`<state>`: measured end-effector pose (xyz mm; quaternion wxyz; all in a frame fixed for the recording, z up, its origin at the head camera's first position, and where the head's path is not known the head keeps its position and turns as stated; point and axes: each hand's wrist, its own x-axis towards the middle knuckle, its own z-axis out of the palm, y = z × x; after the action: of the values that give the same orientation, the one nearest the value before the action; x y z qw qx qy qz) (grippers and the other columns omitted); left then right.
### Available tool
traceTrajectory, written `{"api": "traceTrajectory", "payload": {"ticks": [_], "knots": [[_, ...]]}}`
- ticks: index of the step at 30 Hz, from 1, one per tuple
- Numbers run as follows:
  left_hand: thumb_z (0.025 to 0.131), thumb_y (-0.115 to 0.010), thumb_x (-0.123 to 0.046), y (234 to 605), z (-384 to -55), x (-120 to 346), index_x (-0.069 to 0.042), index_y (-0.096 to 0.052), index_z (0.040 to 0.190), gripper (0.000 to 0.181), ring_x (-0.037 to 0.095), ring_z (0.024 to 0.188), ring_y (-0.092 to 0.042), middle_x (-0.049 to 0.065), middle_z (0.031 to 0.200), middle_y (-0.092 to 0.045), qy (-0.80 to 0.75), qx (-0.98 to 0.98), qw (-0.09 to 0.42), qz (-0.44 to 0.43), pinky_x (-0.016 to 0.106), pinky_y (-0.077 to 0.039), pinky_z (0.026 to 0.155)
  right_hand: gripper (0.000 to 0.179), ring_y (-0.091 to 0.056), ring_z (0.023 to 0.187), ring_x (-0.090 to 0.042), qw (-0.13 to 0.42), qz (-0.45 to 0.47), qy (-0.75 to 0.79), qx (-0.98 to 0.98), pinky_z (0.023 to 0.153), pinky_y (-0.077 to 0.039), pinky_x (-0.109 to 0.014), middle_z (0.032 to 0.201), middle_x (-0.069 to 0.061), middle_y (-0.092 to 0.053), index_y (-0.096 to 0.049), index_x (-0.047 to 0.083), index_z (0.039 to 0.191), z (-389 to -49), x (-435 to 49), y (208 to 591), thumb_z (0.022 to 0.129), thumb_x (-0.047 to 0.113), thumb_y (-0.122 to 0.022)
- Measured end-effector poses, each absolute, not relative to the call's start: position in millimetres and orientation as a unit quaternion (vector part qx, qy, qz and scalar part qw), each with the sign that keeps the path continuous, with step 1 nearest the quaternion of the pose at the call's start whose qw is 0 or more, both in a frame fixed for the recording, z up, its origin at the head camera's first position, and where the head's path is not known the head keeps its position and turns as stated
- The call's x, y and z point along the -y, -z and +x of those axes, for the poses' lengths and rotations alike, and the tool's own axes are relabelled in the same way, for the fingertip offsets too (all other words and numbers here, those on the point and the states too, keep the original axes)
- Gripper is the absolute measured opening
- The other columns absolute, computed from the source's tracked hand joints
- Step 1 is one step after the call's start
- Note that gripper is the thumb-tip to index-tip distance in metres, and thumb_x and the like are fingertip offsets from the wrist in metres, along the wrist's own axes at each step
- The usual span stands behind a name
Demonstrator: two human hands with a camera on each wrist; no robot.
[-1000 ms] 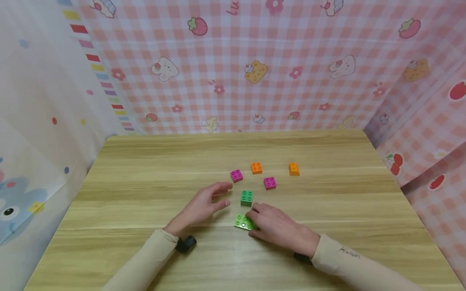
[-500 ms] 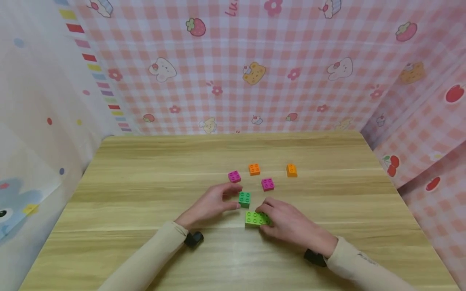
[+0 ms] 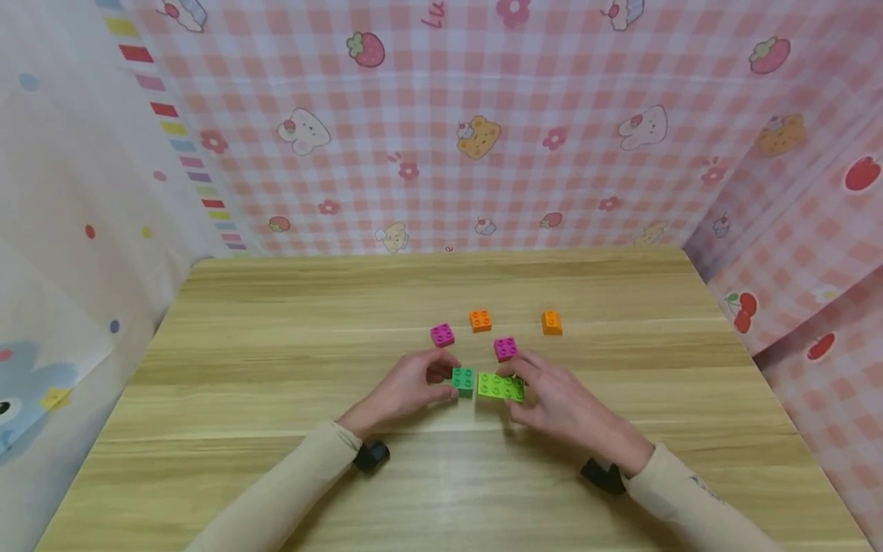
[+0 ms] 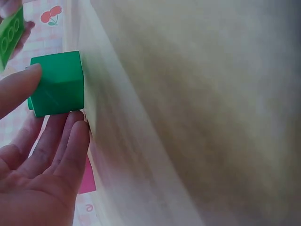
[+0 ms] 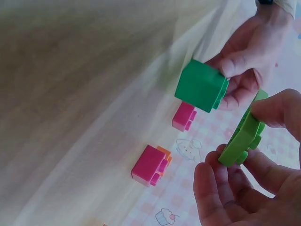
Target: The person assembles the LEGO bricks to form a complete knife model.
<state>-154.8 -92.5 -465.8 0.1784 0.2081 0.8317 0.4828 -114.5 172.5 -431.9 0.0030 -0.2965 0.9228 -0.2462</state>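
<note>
Left fingers point(image 4: 69, 148) and thumb pinch the dark green brick point(image 3: 463, 382) from opposite sides, brick out at the tips, not deep in the palm. The left hand point(image 3: 410, 383) sits to its left. Can't tell if the brick's underside touches the desk point(image 3: 276, 322).

Right fingers point(image 5: 208, 188) and thumb clamp the light green brick point(image 3: 491, 387), a flat eight-stud piece, by its right-hand end; left end sticks out free. Right hand point(image 3: 562, 400) has it raised off the desk, just beside the dark green one, higher, small gap between.

Next out: one magenta brick point(image 3: 506, 349) just past the right fingertips, another magenta brick point(image 3: 442, 335) just past the left. Square orange brick point(image 3: 480, 320) beyond and between those two. Two-stud orange brick point(image 3: 552, 323) off to the right. Pink gingham cloth point(image 3: 428, 92) behind.
</note>
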Motion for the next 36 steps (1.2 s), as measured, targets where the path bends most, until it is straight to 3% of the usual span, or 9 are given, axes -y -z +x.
{"api": "traceTrajectory", "payload": {"ticks": [8, 14, 20, 29, 36], "knots": [[0.088, -0.080, -0.006, 467, -146, 94, -0.003, -0.066, 0.120, 0.035, 0.022, 0.108, -0.070, 0.009, 0.117, -0.071, -0.489, -0.829, 0.171, 0.213, 0.034, -0.058, 0.097, 0.044, -0.063, 0.119, -0.029, 0.014, -0.277, 0.264, -0.924, 0.100, -0.056, -0.049, 0.129, -0.012, -0.066, -0.067, 0.007, 0.126, -122, -164, 431, 0.085, 0.013, -0.082], [0.089, -0.080, -0.006, 468, -141, 95, -0.002, -0.065, 0.122, 0.036, 0.022, 0.109, -0.069, 0.010, 0.118, -0.071, -0.484, -0.831, 0.169, 0.218, 0.034, -0.057, 0.097, 0.039, -0.063, 0.105, -0.020, 0.007, -0.288, 0.272, -0.918, 0.091, -0.058, -0.043, 0.118, -0.004, -0.065, -0.066, 0.009, 0.122, -125, -155, 431, 0.086, 0.014, -0.079], [0.089, -0.082, -0.009, 467, -138, 97, 0.000, -0.058, 0.134, 0.052, 0.026, 0.113, -0.068, 0.014, 0.125, -0.069, -0.481, -0.834, 0.175, 0.208, 0.037, -0.057, 0.099, 0.039, -0.054, 0.091, -0.013, 0.021, -0.289, 0.273, -0.917, 0.079, -0.054, -0.031, 0.109, 0.004, -0.060, -0.067, 0.010, 0.123, -127, -144, 433, 0.087, 0.017, -0.081], [0.088, -0.083, -0.008, 466, -134, 105, 0.000, -0.049, 0.146, 0.068, 0.030, 0.119, -0.067, 0.017, 0.132, -0.067, -0.500, -0.823, 0.179, 0.202, 0.041, -0.055, 0.102, 0.040, -0.056, 0.096, -0.013, 0.049, -0.286, 0.266, -0.919, 0.085, -0.056, -0.034, 0.115, 0.000, -0.062, -0.067, 0.009, 0.124, -129, -132, 438, 0.088, 0.017, -0.081], [0.088, -0.082, -0.009, 465, -130, 109, -0.001, -0.053, 0.142, 0.062, 0.029, 0.118, -0.067, 0.016, 0.131, -0.067, -0.506, -0.820, 0.169, 0.208, 0.042, -0.055, 0.103, 0.041, -0.058, 0.099, -0.014, 0.049, -0.303, 0.255, -0.917, 0.087, -0.057, -0.035, 0.118, -0.003, -0.063, -0.068, 0.008, 0.125, -131, -127, 442, 0.087, 0.017, -0.082]]}}
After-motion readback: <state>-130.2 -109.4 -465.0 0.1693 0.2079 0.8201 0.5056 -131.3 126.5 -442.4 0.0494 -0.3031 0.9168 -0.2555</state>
